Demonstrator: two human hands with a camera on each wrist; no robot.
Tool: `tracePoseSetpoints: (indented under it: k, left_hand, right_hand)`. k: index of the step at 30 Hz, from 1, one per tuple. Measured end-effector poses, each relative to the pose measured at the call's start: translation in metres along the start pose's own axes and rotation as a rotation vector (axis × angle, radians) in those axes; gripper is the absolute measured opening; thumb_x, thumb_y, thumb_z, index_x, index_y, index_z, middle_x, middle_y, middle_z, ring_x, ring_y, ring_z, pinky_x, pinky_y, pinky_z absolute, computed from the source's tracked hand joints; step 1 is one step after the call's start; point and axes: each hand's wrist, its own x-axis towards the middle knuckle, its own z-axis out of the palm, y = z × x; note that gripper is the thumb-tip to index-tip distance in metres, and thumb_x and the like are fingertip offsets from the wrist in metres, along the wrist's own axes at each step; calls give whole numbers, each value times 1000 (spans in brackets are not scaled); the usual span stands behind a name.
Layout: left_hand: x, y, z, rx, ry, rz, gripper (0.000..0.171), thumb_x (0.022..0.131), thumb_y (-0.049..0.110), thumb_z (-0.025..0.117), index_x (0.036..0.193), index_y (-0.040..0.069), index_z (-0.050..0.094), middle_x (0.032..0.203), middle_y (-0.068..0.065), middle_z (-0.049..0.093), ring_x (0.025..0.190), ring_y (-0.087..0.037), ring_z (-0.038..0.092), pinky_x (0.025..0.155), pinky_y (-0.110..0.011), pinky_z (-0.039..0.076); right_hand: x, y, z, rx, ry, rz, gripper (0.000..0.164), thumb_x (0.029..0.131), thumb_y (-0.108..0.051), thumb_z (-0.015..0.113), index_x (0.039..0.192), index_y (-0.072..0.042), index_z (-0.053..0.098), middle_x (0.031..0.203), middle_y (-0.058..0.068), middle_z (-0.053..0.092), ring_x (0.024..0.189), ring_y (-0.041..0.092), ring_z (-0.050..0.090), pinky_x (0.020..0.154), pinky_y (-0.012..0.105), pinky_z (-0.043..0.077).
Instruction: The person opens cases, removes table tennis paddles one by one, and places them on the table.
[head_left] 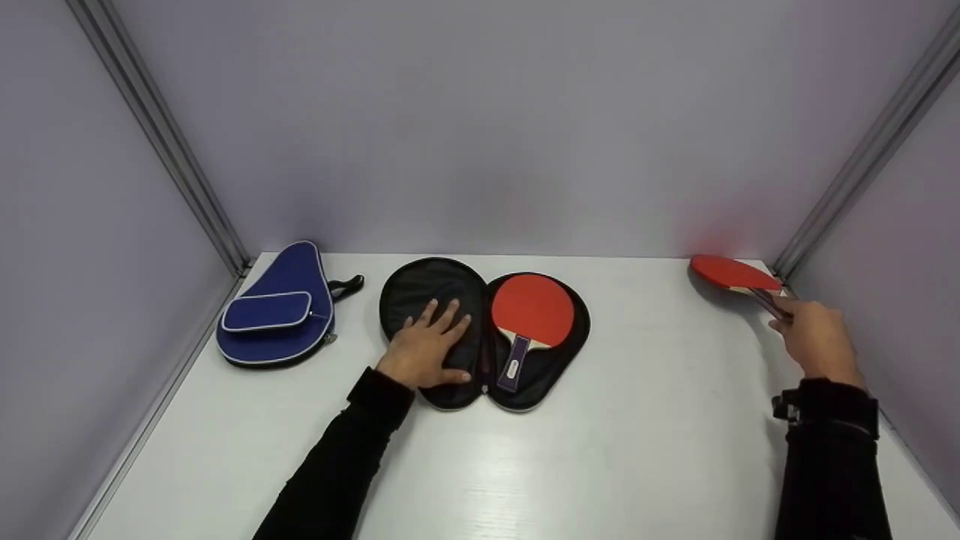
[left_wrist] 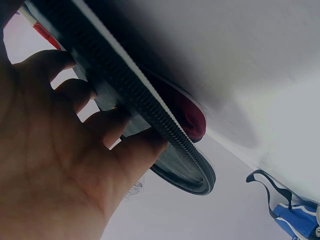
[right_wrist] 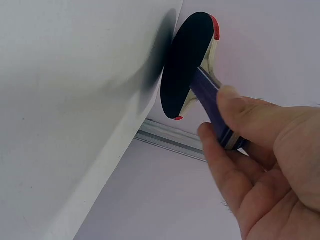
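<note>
An unzipped black paddle case (head_left: 555, 379) lies spread flat, its two halves side by side. My left hand (head_left: 427, 346) rests on the left half with the fingers spread; the left wrist view shows the fingers (left_wrist: 137, 152) over the zippered edge (left_wrist: 145, 92). In the right half lies a red table tennis paddle (head_left: 534, 309), handle toward me. At the far right my right hand (head_left: 821, 341) pinches the handle (right_wrist: 212, 107) of a second table tennis paddle (head_left: 731, 271). Its red side faces up and its black side (right_wrist: 185, 65) down, with a shadow beneath.
A blue paddle bag (head_left: 281, 345) with white piping, a front pocket and a black strap (head_left: 346, 286) lies at the left of the white table (head_left: 645, 450). Pale panels (head_left: 510, 135) with grey metal corner posts (head_left: 172, 142) enclose the back and both sides.
</note>
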Motion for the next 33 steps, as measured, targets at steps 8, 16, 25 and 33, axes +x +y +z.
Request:
tracePoseSetpoints:
  k: [8, 16, 25, 33]
  left_hand:
    - [0, -1, 1, 7, 4, -7, 102, 104, 63, 84, 184, 17, 41, 197, -16, 26, 182, -52, 26, 137, -78, 42]
    - [13, -22, 28, -29, 53, 37, 106, 104, 74, 78, 186, 21, 38, 198, -16, 23, 181, -54, 25, 133, -84, 42]
    - [14, -18, 26, 8, 46, 29, 105, 103, 71, 81, 185, 18, 40, 197, -16, 27, 180, -55, 28, 132, -83, 44]
    - [-1, -1, 1, 21, -2, -5, 102, 105, 65, 82, 185, 17, 40, 197, -16, 26, 182, -51, 26, 137, -76, 44]
  right_hand:
    - [2, 10, 0, 40, -302, 107, 68, 111, -5, 74, 169, 14, 43, 144, 51, 63, 101, 44, 63, 79, 35, 54]
    - [-1, 18, 11, 15, -344, 90, 77, 105, -1, 78, 171, 14, 40, 104, 26, 69, 96, 37, 59, 78, 35, 49]
    - [0, 20, 13, 5, -381, 93, 72, 106, -2, 77, 166, 19, 44, 125, 36, 71, 100, 40, 59, 80, 37, 52]
    - [6, 8, 2, -2, -401, 142, 79, 114, -18, 71, 170, 21, 33, 143, 48, 62, 111, 48, 61, 103, 67, 58]
